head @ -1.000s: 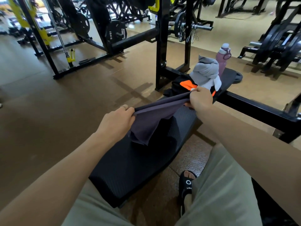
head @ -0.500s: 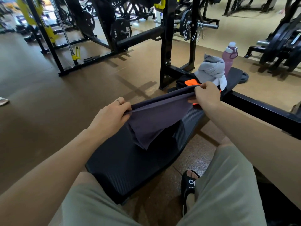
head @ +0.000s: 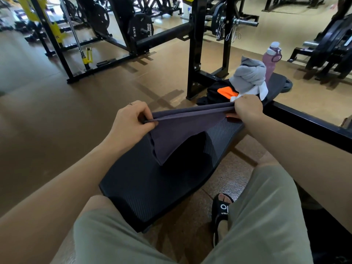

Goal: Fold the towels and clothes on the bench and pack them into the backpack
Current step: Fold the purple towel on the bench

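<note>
Stretching between both hands, the dark purple-grey cloth [head: 182,128] is pulled taut along its doubled top edge, its loose lower part hanging in a soft point above the black ribbed bench [head: 152,187]. The left hand [head: 131,121] pinches one end; the right hand [head: 247,109] grips the other. Just beyond the right hand lie a crumpled grey garment [head: 249,75] and a black-and-orange piece [head: 224,92].

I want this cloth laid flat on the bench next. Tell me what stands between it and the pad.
Nothing visible does. The dark purple-grey cloth, held stretched by the left hand and right hand, hangs over a bare stretch of the black ribbed bench pad. The grey bundled towel sits at the far end.
</note>
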Motion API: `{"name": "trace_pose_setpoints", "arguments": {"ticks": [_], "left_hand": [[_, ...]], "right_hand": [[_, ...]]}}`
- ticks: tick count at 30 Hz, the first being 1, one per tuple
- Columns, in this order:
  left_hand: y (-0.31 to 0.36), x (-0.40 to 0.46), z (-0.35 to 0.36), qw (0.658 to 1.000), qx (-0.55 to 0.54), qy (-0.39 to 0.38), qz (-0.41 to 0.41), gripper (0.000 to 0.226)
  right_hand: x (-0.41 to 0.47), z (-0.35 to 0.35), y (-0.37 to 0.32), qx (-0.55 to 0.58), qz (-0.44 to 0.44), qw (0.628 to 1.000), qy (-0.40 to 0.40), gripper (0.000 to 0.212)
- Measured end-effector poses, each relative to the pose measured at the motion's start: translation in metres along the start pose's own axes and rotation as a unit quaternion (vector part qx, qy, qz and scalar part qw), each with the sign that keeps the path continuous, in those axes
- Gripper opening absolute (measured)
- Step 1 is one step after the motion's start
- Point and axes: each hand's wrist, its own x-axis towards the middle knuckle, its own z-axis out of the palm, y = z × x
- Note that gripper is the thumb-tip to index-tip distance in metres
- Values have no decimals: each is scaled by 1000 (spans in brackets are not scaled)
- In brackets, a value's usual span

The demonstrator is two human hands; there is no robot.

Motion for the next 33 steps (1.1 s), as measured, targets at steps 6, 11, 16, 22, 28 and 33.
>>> {"name": "trace_pose_setpoints", "arguments": {"ticks": [6,11,16,22,28,33], "left_hand": [[23,-3,0,992,-120,-38,-27,23],[39,-2,9,982,-175,-63,-28,25],[40,-3,11,986,-154,-66,-3,26],[40,-11,9,992,-120,-47,8,26],[46,-11,12,992,-121,1,18,30],[40,-12,15,996,-83,9,20,24]], "right_hand": [[-5,-2,11,-359,-26,932,-32,6],[-67,31,3,-165,-275,920,-226,46],[-110,65,-2,-97,-314,899,-288,41],[-114,70,-2,-66,-282,926,-243,19],[-122,68,-4,-71,-310,913,-256,28],[-121,68,-8,-54,-333,917,-213,16]]}}
